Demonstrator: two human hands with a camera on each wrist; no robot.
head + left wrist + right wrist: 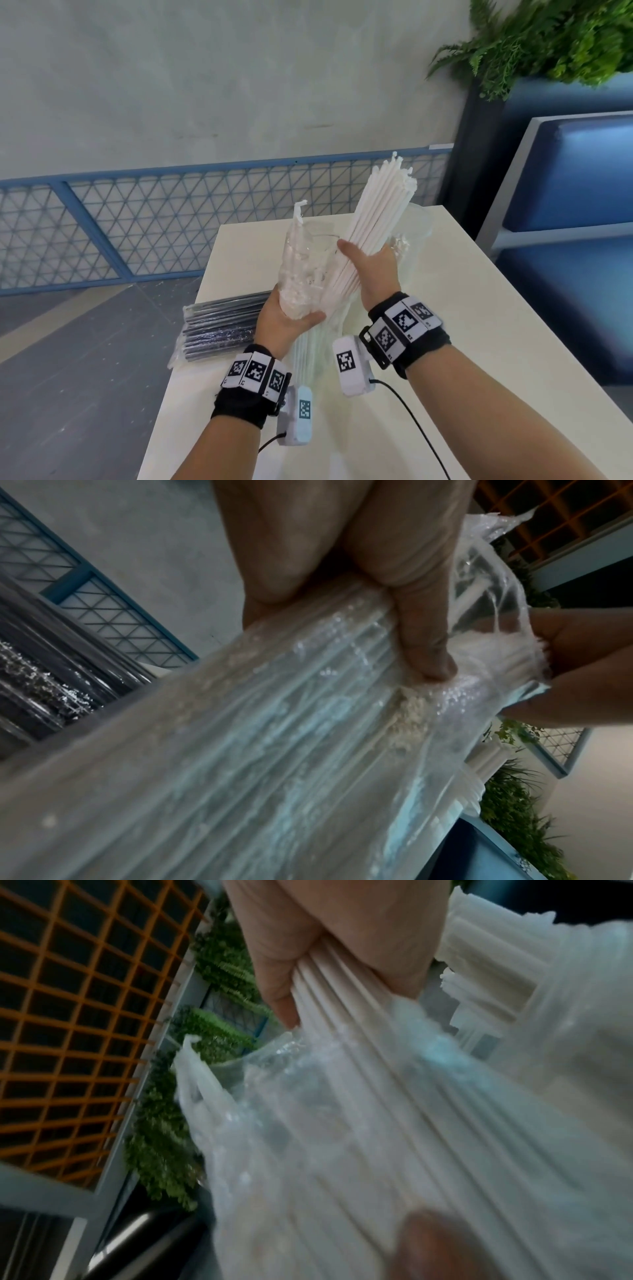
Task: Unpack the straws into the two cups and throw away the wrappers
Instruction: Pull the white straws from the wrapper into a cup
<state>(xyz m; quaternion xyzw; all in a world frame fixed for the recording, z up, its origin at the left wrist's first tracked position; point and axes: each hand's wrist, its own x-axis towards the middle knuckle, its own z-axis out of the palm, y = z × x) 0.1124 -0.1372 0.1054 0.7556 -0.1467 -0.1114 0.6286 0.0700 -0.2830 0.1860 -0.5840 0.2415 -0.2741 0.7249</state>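
Plainly the white table (462,308) carried everything, so it comes first: it stood against a blue mesh railing (171,212), with a blue bench (575,205) to its right and a fern planter (548,37) behind. Near its left edge lay the pack of black straws (222,325), sealed in its clear film and untouched, probably waiting its turn. Two clear cups stood at the far end: one cup (322,240) was behind the hands, the other cup (419,222) sat behind the raised bundle; neither seemed to hold straws yet, though glare made that hard to judge.

Above the table the bundle of white straws (373,222) was tilted up and to the right, mostly clear of its clear wrapper (298,270). The right hand (373,270) had its fingers curled round the bundle's middle, apparently to keep the straws together as they slid free. The left hand (291,318) clutched the wrapper's lower part, thumb pressed into the crumpled film, anchoring it so the two hands could work against each other. The straws' lower ends were seemingly inside the film, so the separation looked unfinished; next would likely be lowering them into a cup.
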